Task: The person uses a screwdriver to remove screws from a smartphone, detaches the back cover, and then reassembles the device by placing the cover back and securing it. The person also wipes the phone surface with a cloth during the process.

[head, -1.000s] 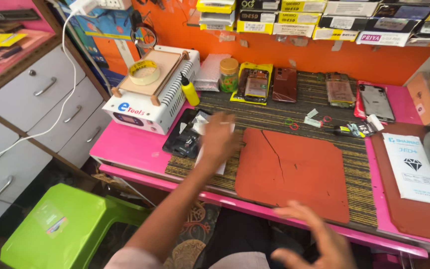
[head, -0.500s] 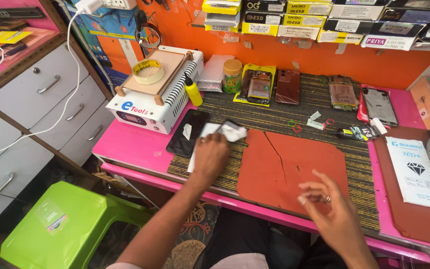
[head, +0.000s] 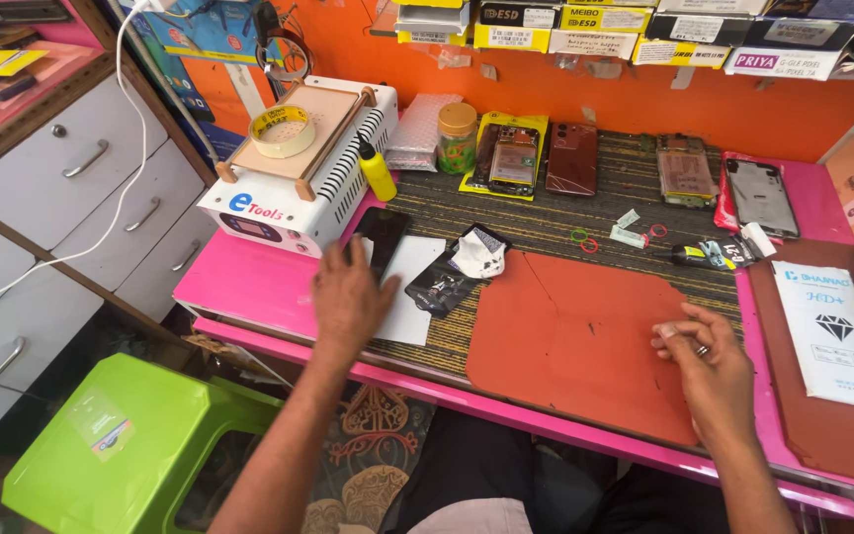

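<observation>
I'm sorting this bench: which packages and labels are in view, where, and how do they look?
White packet: right mat, flat, blue print.
Black pouch: beside left hand, torn open.
Yellow packet: back centre, holds a phone part.
Shelf boxes: top, yellow and white labels.

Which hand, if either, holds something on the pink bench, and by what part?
Neither visibly. The left hand lies flat, palm down, on the white sheet; the right hand rests on the red mat, fingers curled, nothing visible in its grip.

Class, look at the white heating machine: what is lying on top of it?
On the white machine sits a tan plate bearing a tape roll. Whatever is under the roll is hidden.
</observation>
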